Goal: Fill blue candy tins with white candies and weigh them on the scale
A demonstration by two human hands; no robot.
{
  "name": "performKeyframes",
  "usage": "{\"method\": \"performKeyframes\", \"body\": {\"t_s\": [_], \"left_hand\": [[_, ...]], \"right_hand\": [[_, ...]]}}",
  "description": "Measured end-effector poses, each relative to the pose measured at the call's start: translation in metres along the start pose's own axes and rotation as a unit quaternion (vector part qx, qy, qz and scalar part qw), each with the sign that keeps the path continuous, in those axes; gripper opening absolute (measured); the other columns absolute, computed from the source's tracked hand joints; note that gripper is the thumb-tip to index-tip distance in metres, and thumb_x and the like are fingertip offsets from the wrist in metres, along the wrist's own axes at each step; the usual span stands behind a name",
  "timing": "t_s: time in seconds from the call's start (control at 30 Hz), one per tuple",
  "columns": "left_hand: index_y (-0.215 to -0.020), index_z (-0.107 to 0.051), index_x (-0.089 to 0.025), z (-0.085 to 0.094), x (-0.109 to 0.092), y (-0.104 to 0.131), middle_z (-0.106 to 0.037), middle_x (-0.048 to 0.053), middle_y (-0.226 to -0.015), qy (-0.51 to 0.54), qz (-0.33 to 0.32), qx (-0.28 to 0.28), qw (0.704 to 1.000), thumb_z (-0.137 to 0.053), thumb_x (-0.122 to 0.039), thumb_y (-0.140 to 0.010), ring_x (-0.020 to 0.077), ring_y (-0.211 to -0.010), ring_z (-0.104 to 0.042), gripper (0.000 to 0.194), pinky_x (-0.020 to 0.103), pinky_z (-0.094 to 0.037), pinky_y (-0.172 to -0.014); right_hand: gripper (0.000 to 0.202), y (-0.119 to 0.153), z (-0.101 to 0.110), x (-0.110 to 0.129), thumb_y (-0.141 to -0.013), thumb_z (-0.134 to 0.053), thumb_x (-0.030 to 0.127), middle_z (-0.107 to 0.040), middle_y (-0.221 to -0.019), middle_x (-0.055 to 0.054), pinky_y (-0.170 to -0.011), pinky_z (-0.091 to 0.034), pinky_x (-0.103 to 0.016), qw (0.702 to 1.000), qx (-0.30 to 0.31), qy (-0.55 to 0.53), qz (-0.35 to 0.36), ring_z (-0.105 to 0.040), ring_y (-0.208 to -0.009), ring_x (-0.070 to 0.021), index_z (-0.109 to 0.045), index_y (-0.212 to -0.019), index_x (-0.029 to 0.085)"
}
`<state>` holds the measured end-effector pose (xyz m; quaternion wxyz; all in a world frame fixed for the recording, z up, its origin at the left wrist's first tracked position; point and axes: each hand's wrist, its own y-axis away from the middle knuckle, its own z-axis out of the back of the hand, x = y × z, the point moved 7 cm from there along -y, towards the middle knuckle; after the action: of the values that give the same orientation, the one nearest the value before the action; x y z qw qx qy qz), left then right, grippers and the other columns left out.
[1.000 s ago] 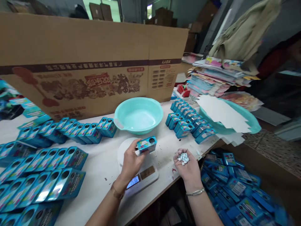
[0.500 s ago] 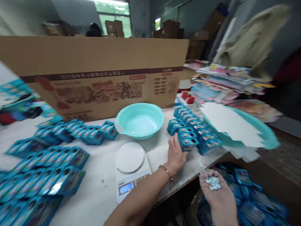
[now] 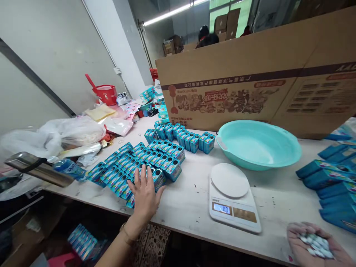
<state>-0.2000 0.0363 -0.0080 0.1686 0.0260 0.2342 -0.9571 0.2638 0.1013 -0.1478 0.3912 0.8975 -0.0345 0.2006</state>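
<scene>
My left hand (image 3: 145,196) is stretched out with its fingers spread over the near edge of the rows of small blue boxes (image 3: 164,159). Its fingertips hide parts of some boxes; whether they touch them I cannot tell. The boxes stand upright in rows, with dark round holes in their tops. At the lower right, my right hand (image 3: 300,252) is cupped palm up around a heap of small pale tablets (image 3: 318,244). Between the hands, a white kitchen scale (image 3: 233,193) with a bare round plate reads 0.0.
A turquoise basin (image 3: 258,144) stands behind the scale, before a large cardboard panel (image 3: 236,89). More blue boxes (image 3: 330,178) stand at the right. On the left are a steel flask (image 3: 39,168), a blue bottle (image 3: 69,168) and plastic bags (image 3: 75,133). The table edge runs along the front.
The view has swung left. My left hand has gone from a group of blue boxes on the right to the rows on the left, without a box. My right hand still carries the tablets.
</scene>
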Motion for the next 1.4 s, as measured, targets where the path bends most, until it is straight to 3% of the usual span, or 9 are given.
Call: {"method": "performKeyframes", "body": {"t_s": [0.23, 0.43, 0.6, 0.8, 1.0, 1.1, 1.2, 1.33, 1.4], "left_hand": [[-0.128, -0.06, -0.016, -0.02, 0.009, 0.011, -0.051, 0.021, -0.144, -0.051, -0.054, 0.084, 0.994, -0.05, -0.017, -0.086, 0.0414, -0.141, -0.033, 0.043, 0.076, 0.003, -0.108], [-0.116, -0.066, -0.03, -0.014, 0.013, 0.013, -0.073, 0.01, -0.114, 0.009, -0.086, 0.068, 0.994, -0.051, -0.015, -0.087, 0.0362, -0.126, -0.053, 0.036, 0.077, 0.004, -0.107], [-0.141, -0.045, -0.025, 0.01, 0.005, 0.015, -0.072, 0.01, -0.11, 0.082, -0.078, 0.02, 0.993, -0.053, -0.013, -0.085, 0.0315, -0.114, -0.06, 0.058, 0.075, 0.0, -0.11], [-0.148, -0.028, -0.028, 0.012, -0.059, 0.003, -0.069, 0.005, -0.11, 0.268, -0.086, 0.014, 0.96, -0.058, -0.021, -0.087, 0.0253, -0.111, -0.061, 0.068, 0.063, -0.014, -0.117], [-0.148, -0.027, -0.024, -0.055, -0.171, -0.03, -0.067, 0.008, -0.115, 0.416, -0.123, 0.128, 0.892, -0.052, -0.018, -0.086, 0.0244, -0.115, -0.059, 0.067, 0.061, -0.021, -0.115], [-0.149, -0.026, -0.023, -0.081, -0.206, -0.043, -0.066, 0.009, -0.117, 0.404, -0.154, 0.19, 0.882, -0.049, -0.017, -0.086, 0.0274, -0.119, -0.055, 0.067, 0.067, -0.015, -0.113], [-0.154, -0.009, -0.021, -0.083, -0.214, -0.051, -0.055, 0.016, -0.135, 0.401, -0.171, 0.214, 0.874, -0.056, -0.021, -0.083, 0.0321, -0.132, -0.044, 0.085, 0.066, -0.015, -0.114], [-0.153, 0.009, -0.022, -0.059, -0.19, -0.056, -0.01, 0.021, -0.161, 0.452, -0.13, 0.143, 0.871, -0.074, -0.037, -0.075, 0.0336, -0.15, -0.012, 0.115, 0.056, -0.016, -0.119], [-0.154, 0.005, -0.023, -0.056, -0.169, -0.051, -0.015, 0.021, -0.16, 0.473, -0.049, 0.117, 0.872, -0.074, -0.041, -0.077, 0.0322, -0.149, -0.016, 0.112, 0.054, -0.019, -0.119]], "right_hand": [[0.03, 0.055, -0.061, -0.04, -0.069, -0.035, -0.004, -0.051, -0.067, 0.0, -0.043, -0.051, -0.025, 0.998, -0.051, 0.0, -0.034, -0.051, -0.05, -0.0117, -0.047, -0.08, 0.021], [0.033, 0.072, -0.057, -0.037, -0.067, -0.033, -0.005, -0.051, -0.068, -0.001, -0.043, -0.052, -0.024, 0.997, -0.08, 0.004, -0.024, -0.053, -0.049, -0.0114, -0.049, -0.081, 0.021], [0.026, 0.067, -0.051, -0.031, -0.071, -0.037, -0.001, -0.05, -0.068, 0.001, -0.043, -0.051, -0.022, 0.998, -0.061, -0.005, -0.023, -0.051, -0.049, -0.0104, -0.048, -0.08, 0.02], [0.015, 0.053, -0.044, -0.026, -0.074, -0.042, 0.004, -0.048, -0.066, 0.003, -0.044, -0.049, -0.02, 0.999, -0.028, -0.038, -0.008, -0.05, -0.05, -0.0087, -0.046, -0.074, 0.019], [0.011, 0.055, -0.036, -0.021, -0.08, -0.045, 0.009, -0.05, -0.066, 0.003, -0.047, -0.05, -0.019, 0.997, -0.025, -0.074, -0.005, -0.051, -0.053, -0.0086, -0.047, -0.074, 0.018], [0.012, 0.055, -0.025, -0.007, -0.083, -0.044, 0.011, -0.051, -0.066, 0.003, -0.047, -0.05, -0.019, 0.994, -0.047, -0.092, 0.016, -0.052, -0.053, -0.0086, -0.047, -0.074, 0.018], [0.013, 0.052, -0.018, 0.002, -0.083, -0.041, 0.011, -0.051, -0.065, 0.002, -0.048, -0.05, -0.019, 0.994, -0.047, -0.1, 0.024, -0.052, -0.052, -0.0085, -0.047, -0.075, 0.018], [0.013, 0.041, -0.017, 0.003, -0.082, -0.042, 0.009, -0.051, -0.066, 0.003, -0.048, -0.05, -0.018, 0.994, -0.038, -0.095, 0.03, -0.052, -0.053, -0.0081, -0.047, -0.076, 0.018], [0.012, 0.035, -0.019, 0.0, -0.082, -0.043, 0.009, -0.052, -0.067, 0.003, -0.049, -0.05, -0.018, 0.995, -0.036, -0.089, 0.028, -0.052, -0.053, -0.008, -0.047, -0.076, 0.018]]}}
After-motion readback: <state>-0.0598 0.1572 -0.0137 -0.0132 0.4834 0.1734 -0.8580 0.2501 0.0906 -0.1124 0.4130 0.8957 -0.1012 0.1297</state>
